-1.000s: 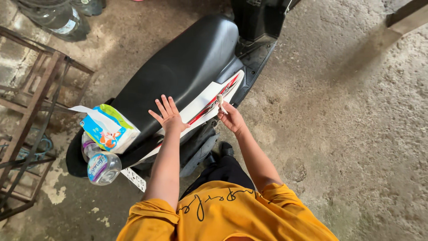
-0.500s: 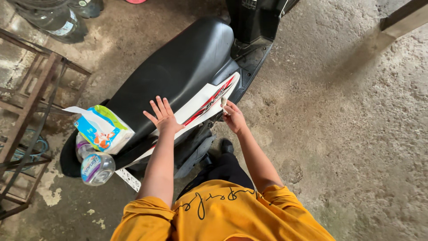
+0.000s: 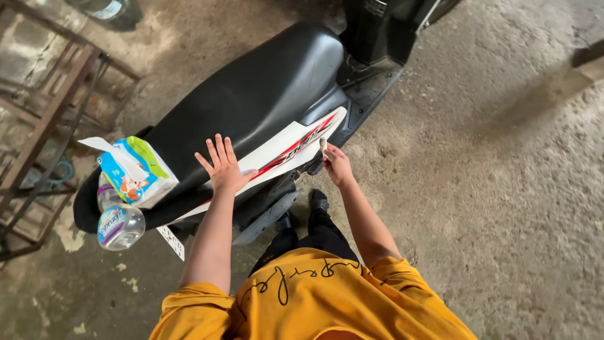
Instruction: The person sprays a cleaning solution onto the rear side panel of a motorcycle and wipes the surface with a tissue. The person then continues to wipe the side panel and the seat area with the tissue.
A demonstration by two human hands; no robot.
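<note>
Left hand (image 3: 221, 169) flat, fingers spread, on the black seat (image 3: 251, 94) edge just above the white side panel (image 3: 277, 151). Right hand (image 3: 336, 165) pinched shut on a small pale thing (image 3: 323, 145), too small to make out, at the panel's front end. Open concrete floor (image 3: 503, 189) to the right; tissue pack (image 3: 135, 171) & bottle (image 3: 118, 221) at the scooter's rear, rack (image 3: 44, 119) cut off at left.

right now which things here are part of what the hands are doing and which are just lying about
In use:
- left hand, flat on the scooter seat
- right hand, pinching a small pale wad against the white side panel

Lying about:
- tissue pack on the seat's rear
- plastic bottle beside it
- rusty metal rack
</note>
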